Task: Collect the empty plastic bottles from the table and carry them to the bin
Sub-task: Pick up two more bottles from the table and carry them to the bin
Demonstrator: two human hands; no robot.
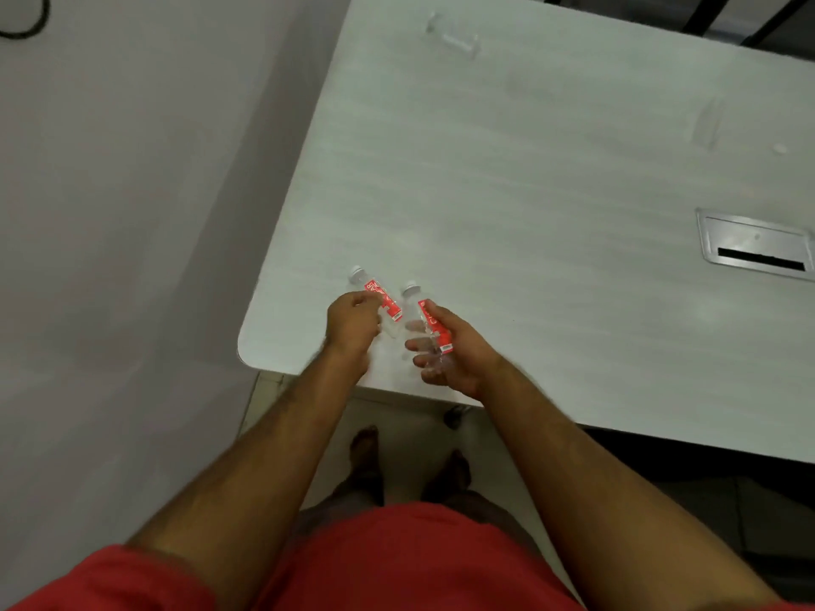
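Observation:
Two small clear plastic bottles with red labels and white caps are at the near left corner of the white table (pixel 529 169). My left hand (pixel 353 324) is closed around the left bottle (pixel 379 297), whose cap points away from me. My right hand (pixel 450 350) grips the right bottle (pixel 419 310) from the side, fingers wrapped under its clear lower half. Both bottles look empty and stand close together, a little apart. No bin is in view.
A metal cable hatch (pixel 756 246) is set into the table at the right. A clear bottle (pixel 454 35) lies at the far edge and another clear one (pixel 708 121) at the far right. A grey wall stands to the left; my feet are on the floor below the table corner.

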